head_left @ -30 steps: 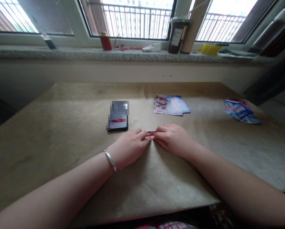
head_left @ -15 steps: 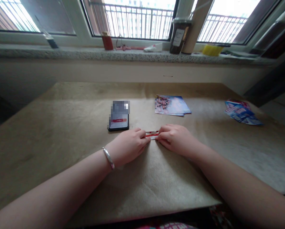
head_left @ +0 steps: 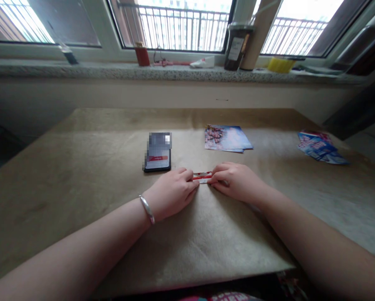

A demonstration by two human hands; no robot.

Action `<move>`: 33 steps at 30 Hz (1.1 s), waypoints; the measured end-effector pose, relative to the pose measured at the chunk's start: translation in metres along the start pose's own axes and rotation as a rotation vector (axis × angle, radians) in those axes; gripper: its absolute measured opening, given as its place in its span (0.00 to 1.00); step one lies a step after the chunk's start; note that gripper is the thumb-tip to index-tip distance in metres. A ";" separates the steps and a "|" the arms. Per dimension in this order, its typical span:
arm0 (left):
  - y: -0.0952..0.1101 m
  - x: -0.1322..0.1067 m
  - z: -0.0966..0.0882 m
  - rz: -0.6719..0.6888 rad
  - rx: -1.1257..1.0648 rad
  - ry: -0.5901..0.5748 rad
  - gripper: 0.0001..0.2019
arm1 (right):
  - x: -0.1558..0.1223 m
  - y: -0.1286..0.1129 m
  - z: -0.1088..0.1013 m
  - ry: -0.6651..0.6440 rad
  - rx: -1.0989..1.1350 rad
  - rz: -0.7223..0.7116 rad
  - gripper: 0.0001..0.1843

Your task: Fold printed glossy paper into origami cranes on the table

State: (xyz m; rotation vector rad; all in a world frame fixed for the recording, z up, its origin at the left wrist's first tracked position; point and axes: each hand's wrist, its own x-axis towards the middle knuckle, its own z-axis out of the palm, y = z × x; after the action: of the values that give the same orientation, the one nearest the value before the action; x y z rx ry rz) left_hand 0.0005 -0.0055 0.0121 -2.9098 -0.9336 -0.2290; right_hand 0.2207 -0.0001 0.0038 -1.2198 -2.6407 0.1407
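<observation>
My left hand, with a silver bangle at the wrist, and my right hand rest side by side on the brown table covering. Each pinches one end of a small red and white strip, perhaps folded paper, stretched flat between them. Fingers of both hands are curled closed. Just beyond my left hand lies a dark phone with its screen lit.
A small stack of colourful cards lies past my right hand. More cards sit at the far right edge. The stone window sill behind holds a red cup, a dark jar and a yellow object.
My hands have drawn slightly apart, so more of the red and white strip shows between them. The view has shifted a little.
</observation>
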 end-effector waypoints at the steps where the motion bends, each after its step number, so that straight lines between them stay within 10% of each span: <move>1: 0.001 0.000 0.000 0.000 0.005 -0.004 0.12 | 0.000 0.000 0.001 0.000 0.000 0.004 0.09; 33: -0.003 0.000 0.001 -0.054 -0.086 -0.037 0.11 | 0.000 0.000 -0.004 -0.029 -0.090 -0.011 0.10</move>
State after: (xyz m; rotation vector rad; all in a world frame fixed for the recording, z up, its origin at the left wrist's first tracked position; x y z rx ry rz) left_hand -0.0015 -0.0031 0.0108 -2.9794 -1.0342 -0.2247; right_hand 0.2221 0.0000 0.0079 -1.2390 -2.7052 0.0381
